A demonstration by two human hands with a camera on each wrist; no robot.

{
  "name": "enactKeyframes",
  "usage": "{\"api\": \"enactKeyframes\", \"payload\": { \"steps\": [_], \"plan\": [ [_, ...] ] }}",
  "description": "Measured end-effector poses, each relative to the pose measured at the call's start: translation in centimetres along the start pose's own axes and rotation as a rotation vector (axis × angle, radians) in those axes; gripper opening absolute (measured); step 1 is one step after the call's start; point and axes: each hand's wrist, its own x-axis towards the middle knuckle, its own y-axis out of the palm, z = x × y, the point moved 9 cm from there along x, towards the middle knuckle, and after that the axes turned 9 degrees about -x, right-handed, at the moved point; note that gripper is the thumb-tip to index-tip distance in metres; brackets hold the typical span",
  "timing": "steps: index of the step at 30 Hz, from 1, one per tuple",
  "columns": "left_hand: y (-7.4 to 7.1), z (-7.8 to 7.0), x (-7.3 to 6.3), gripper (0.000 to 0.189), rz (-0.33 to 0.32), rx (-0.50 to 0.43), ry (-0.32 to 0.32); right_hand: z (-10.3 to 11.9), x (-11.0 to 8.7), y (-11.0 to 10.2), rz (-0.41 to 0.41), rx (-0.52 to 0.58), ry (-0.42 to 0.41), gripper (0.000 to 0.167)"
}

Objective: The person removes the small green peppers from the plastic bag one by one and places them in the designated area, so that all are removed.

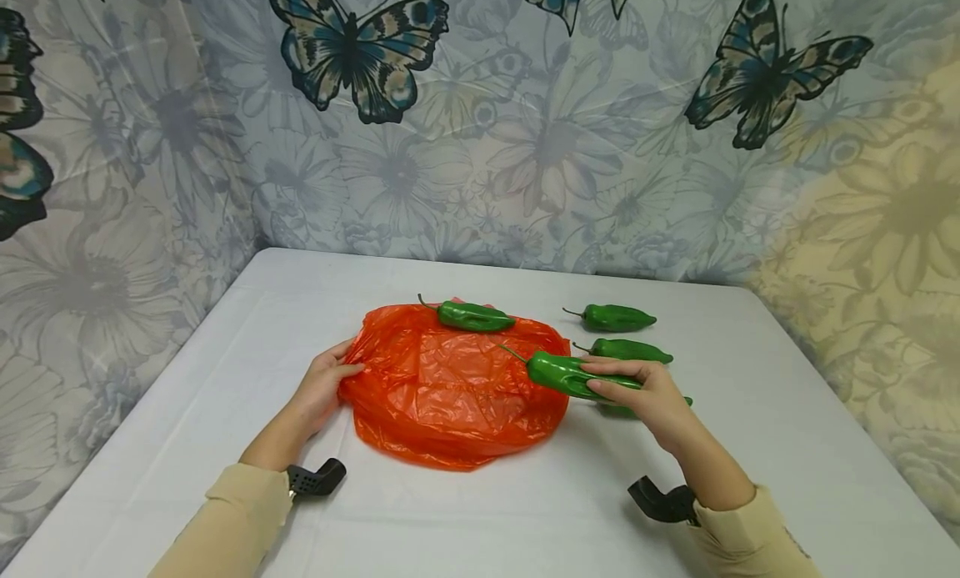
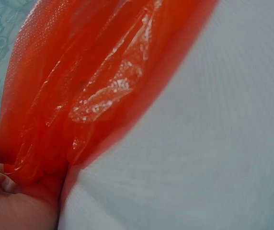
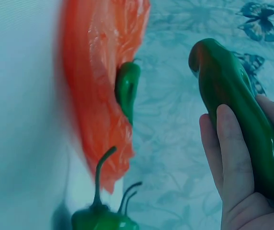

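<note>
An orange-red plastic bag (image 1: 450, 394) lies spread and crumpled on the white table. My left hand (image 1: 318, 390) pinches its left edge; in the left wrist view the thin plastic (image 2: 94, 81) bunches between thumb and fingers. In my right hand (image 1: 656, 399) is a long green pepper (image 1: 555, 372), gripped with its stem end pointing left over the bag's right side. The right wrist view shows this pepper (image 3: 237, 100) between thumb and fingers. Another green pepper (image 1: 474, 316) lies at the bag's far edge.
Right of the bag lie two green peppers, one farther back (image 1: 618, 318) and one nearer (image 1: 630, 350). Another pepper (image 1: 618, 411) is mostly hidden beneath my right hand. Butterfly-patterned cloth walls (image 1: 480, 186) stand behind and beside the white table (image 1: 420, 528).
</note>
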Motion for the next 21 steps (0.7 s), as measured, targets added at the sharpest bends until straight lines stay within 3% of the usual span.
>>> {"api": "enactKeyframes", "payload": {
  "steps": [12,21],
  "plan": [
    [-0.1,0.1,0.0,0.057,-0.012,0.018,-0.009,-2.9,-2.7,-0.9,0.012,-0.050,0.031,0.036],
    [-0.1,0.2,0.0,0.057,-0.022,0.018,-0.014,-4.0,-4.0,-2.2,0.019,-0.093,0.007,0.034]
  ]
}}
